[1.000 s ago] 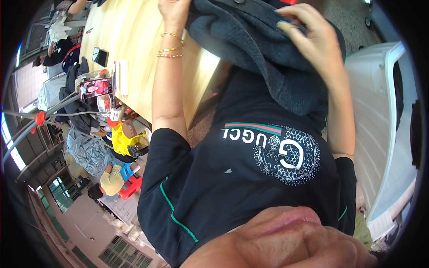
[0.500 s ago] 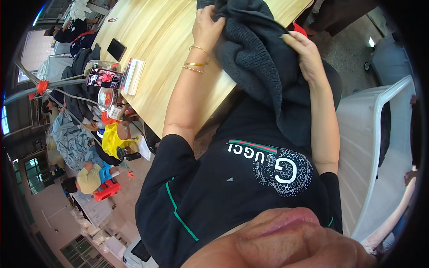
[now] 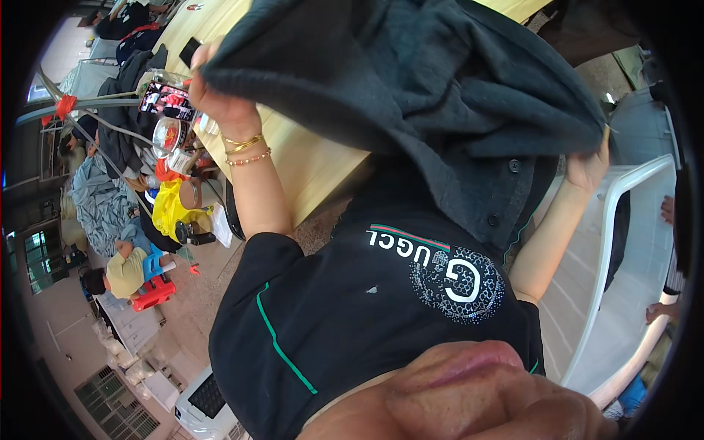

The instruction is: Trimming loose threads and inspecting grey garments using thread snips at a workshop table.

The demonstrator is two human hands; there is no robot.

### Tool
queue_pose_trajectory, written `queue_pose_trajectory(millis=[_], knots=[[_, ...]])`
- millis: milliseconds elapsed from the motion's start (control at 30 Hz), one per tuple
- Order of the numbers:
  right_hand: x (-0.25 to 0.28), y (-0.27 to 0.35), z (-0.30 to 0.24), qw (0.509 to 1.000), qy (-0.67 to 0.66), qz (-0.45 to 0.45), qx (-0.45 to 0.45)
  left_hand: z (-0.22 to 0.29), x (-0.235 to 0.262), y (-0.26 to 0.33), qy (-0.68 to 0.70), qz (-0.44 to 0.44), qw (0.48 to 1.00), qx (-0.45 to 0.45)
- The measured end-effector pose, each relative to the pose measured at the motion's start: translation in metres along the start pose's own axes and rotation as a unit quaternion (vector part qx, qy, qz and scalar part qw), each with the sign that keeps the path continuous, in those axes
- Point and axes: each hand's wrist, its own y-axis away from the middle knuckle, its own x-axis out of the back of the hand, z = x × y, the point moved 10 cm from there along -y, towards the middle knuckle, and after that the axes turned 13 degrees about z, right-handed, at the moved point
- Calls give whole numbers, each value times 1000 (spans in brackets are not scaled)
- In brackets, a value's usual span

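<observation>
While two bare hands spread one dark buttoned garment (image 3: pixel 411 95) between them, it hangs over the near side of the single wood-grain table (image 3: pixel 315 158) and in front of the person's lap. The left hand (image 3: pixel 224 106) grips one edge, fingers closed on the cloth; three bracelets (image 3: pixel 247 148) circle its wrist, two gold-coloured and one beaded. The right hand (image 3: pixel 585 170) holds the opposite edge in a narrow grip, most of its fingers hidden by the fabric. Two round buttons (image 3: pixel 515 166) show on the lower right part. Left of the hands are one lit phone (image 3: pixel 167 101), one yellow bag (image 3: pixel 170 210) and one seated co-worker (image 3: pixel 126 273); one pale bin (image 3: pixel 568 323) stands right.
</observation>
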Motion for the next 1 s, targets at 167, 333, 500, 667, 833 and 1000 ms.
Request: queue_pose_trajectory(millis=[167, 333, 500, 667, 833, 1000], knots=[[-24, 23, -23, 996, -51, -69, -3, -11, -2, 24, 55, -164, 973, 154], [-8, 37, -44, 999, -37, -33, 10, -55, 22, -19, -314, -24, 936, 160], [10, 47, -63, 997, -47, -30, 61, -93, 57, -53, -822, -103, 555, -81], [-5, 65, -64, 995, -23, -11, 96, -169, 38, 18, -895, -148, 419, -41], [-22, 65, -56, 994, -24, -38, 96, -210, -17, 63, -749, -299, 584, 95], [-9, 72, -67, 993, -28, -25, 109, -231, -14, 60, -586, -275, 676, 352]])
